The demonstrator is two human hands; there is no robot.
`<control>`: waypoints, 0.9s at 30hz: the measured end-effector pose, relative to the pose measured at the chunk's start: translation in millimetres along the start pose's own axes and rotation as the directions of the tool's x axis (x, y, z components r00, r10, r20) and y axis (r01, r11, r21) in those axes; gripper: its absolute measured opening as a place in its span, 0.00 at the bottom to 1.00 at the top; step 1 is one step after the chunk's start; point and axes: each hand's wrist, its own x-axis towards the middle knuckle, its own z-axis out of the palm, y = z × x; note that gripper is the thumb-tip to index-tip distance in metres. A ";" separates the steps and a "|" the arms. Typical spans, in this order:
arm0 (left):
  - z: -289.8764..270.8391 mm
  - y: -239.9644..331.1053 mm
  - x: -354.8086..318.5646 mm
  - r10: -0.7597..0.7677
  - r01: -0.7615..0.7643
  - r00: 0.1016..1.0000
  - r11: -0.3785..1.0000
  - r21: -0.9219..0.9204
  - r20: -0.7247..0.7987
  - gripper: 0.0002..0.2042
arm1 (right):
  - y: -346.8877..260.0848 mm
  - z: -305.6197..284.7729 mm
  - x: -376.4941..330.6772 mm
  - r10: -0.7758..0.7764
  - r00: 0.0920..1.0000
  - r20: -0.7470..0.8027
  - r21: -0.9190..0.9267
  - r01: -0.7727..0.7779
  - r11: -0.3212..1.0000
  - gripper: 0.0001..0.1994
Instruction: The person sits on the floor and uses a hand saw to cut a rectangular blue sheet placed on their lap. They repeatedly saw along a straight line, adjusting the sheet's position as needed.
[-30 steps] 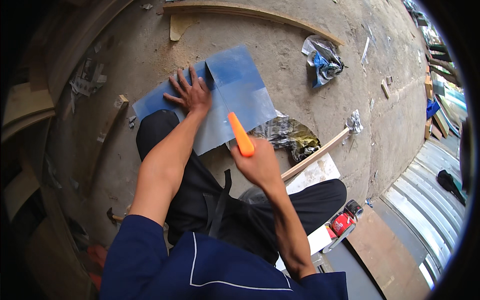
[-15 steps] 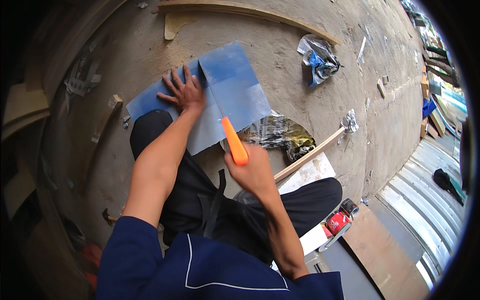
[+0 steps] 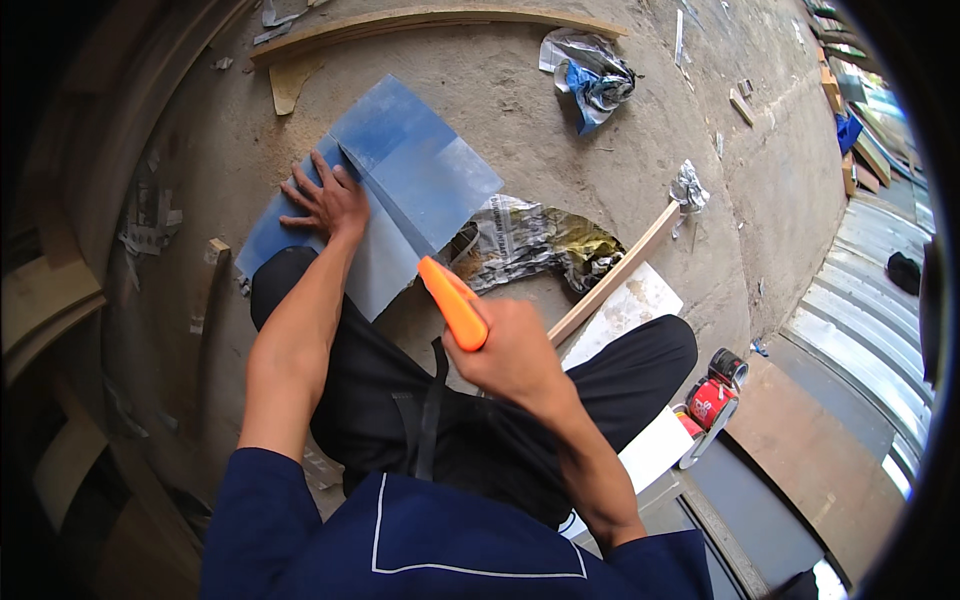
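My left hand [image 3: 325, 197] lies flat with fingers spread on a blue sheet [image 3: 400, 170] spread on the dusty concrete floor in front of my knee. A fold or seam runs across the sheet just right of that hand. My right hand [image 3: 510, 350] is closed around an orange-handled tool [image 3: 452, 303], held above my lap with the handle pointing up toward the sheet's near edge. The tool's working end is hidden inside the hand. I am sitting on the floor in dark trousers.
Crumpled newspaper [image 3: 535, 240] and a long wooden stick [image 3: 615, 272] lie right of the sheet. A white board [image 3: 640, 300] is under my right leg, a red tape measure [image 3: 712, 398] beside it. Curved wooden strips [image 3: 440, 20], a crumpled plastic bag [image 3: 590, 75], corrugated metal [image 3: 860, 330] at right.
The view has shifted, with the sheet now more central. My right hand with the orange tool has drawn slightly back toward my lap. My left hand stays pressed on the sheet.
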 end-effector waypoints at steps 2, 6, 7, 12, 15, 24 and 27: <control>-0.4 0.5 -0.3 -0.018 0.018 1.000 1.000 -0.009 -0.009 0.27 | 5.0 12.5 -10.5 0.011 1.000 0.009 -0.052 -0.010 0.999 0.09; -14.3 1.5 -0.8 -0.033 0.036 0.997 0.999 -0.036 0.066 0.25 | 5.1 16.0 -28.8 0.070 0.997 0.022 -0.020 -0.070 0.997 0.08; -18.4 1.5 -2.6 -0.031 0.036 0.995 0.998 -0.050 0.096 0.24 | 11.7 15.9 -36.3 0.079 0.997 0.003 0.027 -0.079 0.997 0.08; -6.8 -2.6 -0.2 0.017 -0.016 0.999 0.999 -0.051 0.031 0.25 | 22.4 16.9 -42.0 0.102 0.995 -0.005 0.101 -0.101 0.990 0.09; -8.8 -4.6 -0.5 0.013 -0.012 0.991 1.000 -0.008 0.130 0.28 | 8.2 7.5 -33.4 0.154 0.988 0.006 0.110 -0.153 0.982 0.09; -6.0 -1.2 -21.7 -0.021 0.021 0.999 1.000 -0.010 0.027 0.30 | -12.6 6.5 -45.3 0.149 0.989 -0.019 0.002 -0.149 0.989 0.09; -8.7 -2.3 -21.0 -0.028 0.025 0.998 0.999 0.046 0.055 0.30 | -31.9 -1.1 -59.9 0.153 0.988 0.031 -0.035 -0.152 0.988 0.07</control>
